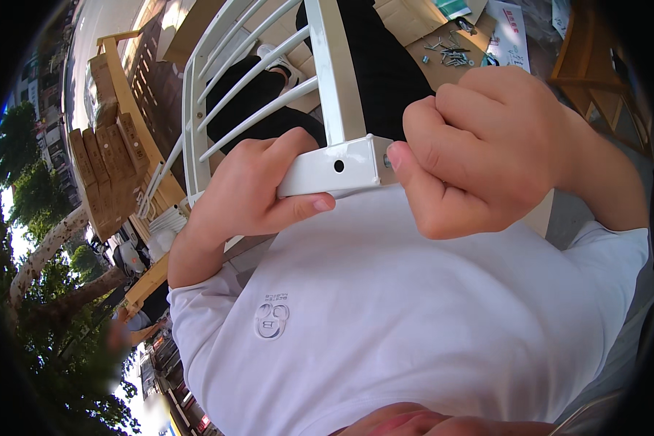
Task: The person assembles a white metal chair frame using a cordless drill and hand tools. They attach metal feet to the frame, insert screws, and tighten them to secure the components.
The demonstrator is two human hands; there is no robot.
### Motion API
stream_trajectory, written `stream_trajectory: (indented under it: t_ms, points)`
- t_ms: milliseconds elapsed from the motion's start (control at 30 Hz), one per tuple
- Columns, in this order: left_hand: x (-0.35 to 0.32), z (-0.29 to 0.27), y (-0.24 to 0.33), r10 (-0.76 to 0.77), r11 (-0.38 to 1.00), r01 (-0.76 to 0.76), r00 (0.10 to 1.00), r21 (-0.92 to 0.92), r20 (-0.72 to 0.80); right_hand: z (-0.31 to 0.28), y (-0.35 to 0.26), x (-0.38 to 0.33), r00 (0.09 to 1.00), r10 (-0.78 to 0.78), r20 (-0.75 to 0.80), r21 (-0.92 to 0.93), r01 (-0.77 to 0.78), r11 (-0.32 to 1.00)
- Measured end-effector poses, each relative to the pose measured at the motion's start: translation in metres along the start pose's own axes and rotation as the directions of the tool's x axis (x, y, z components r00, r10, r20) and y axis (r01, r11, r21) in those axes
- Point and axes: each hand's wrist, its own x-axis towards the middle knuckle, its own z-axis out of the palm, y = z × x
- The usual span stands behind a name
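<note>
A white slatted metal frame (332, 73) lies across my lap, its corner end toward my chest. My left hand (251, 185) is closed round the white end rail, thumb below and fingers on top. A dark round hole shows in the rail's face beside that hand. My right hand (487, 152) is curled into a fist by the rail's right end. Its thumb tip presses at a small grey metal fitting (387, 159) at that end, mostly hidden. What lies inside the curled fingers cannot be seen.
Loose screws and bolts (452, 55) lie on cardboard (408, 18) beyond my right hand. A printed white sheet (509, 36) is beside them. Brown cartons (109, 167) stand at the left near a wooden rail (134, 87). Wooden furniture (596, 65) is at the far right.
</note>
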Motion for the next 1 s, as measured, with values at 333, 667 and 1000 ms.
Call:
stream_trajectory:
  t_ms: [333,667,1000]
  points:
    - [-0.002,-0.002,0.006,-0.071,0.997,0.071,0.997,0.022,0.012,-0.019,-0.013,0.022,0.889,0.331,0.317,0.218,-0.408,0.886]
    - [0.012,0.023,0.01,-0.209,0.975,0.204,0.976,0.094,0.055,-0.026,-0.021,0.045,-0.23,0.501,0.834,0.004,-0.906,-0.423]
    - [0.027,0.065,-0.011,-0.164,0.954,0.138,0.983,0.267,0.078,-0.001,-0.02,-0.02,-0.352,0.08,0.932,-0.169,-0.62,-0.767]
